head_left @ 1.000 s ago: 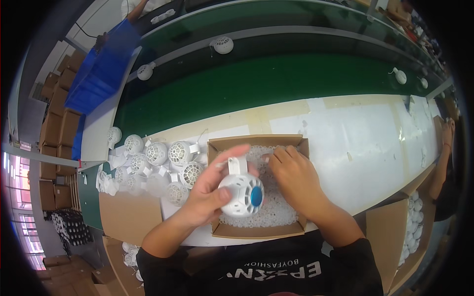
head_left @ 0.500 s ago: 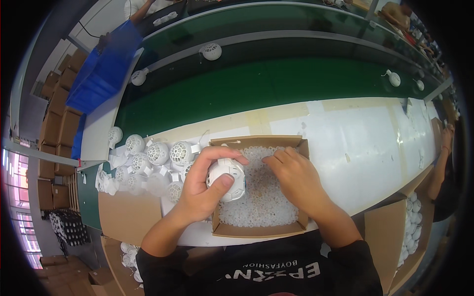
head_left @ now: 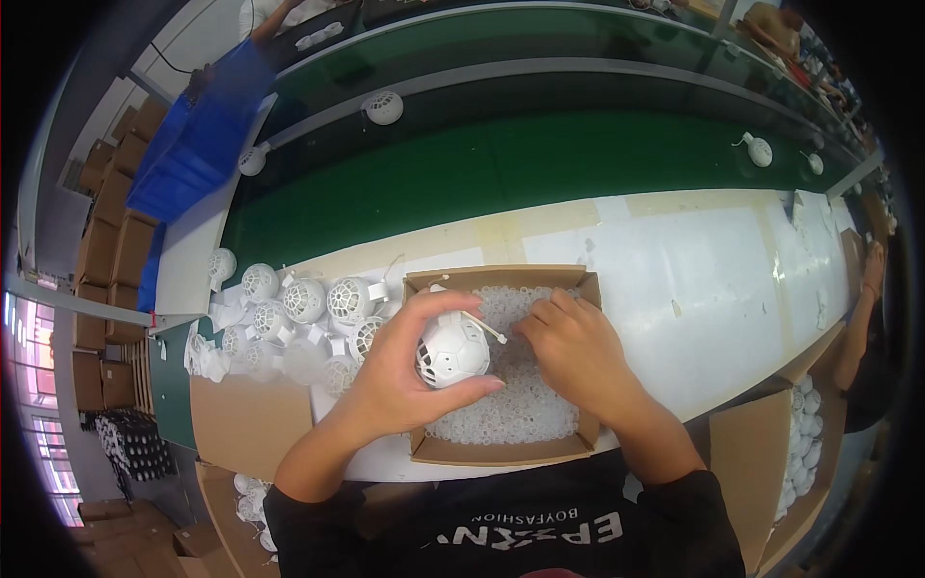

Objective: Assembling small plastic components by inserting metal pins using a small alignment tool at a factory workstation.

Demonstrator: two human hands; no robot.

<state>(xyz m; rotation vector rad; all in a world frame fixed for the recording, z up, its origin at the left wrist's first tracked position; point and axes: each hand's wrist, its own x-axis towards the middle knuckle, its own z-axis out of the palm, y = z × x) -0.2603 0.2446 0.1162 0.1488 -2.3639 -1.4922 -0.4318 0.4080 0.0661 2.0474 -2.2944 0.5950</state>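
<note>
My left hand holds a white ball-shaped plastic shell, with pentagon panels on one side and openwork slots on the other. Its thumb lies below the shell and its fingers curl over the top. A short white cord sticks out from the shell toward my right hand. The right fingers are pressed together close to the cord's end; what is between them is too small or hidden to make out. Both hands are over a cardboard box filled with small clear rings.
Several white openwork balls lie on the table at left. Beyond it runs a green conveyor belt carrying white balls. A blue crate stands far left. Boxes of balls sit at both sides. Another person's arm shows at right.
The shell has turned in my left hand, and its slotted side and cord now show. My left thumb has shifted below it. Balls on the belt have moved left.
</note>
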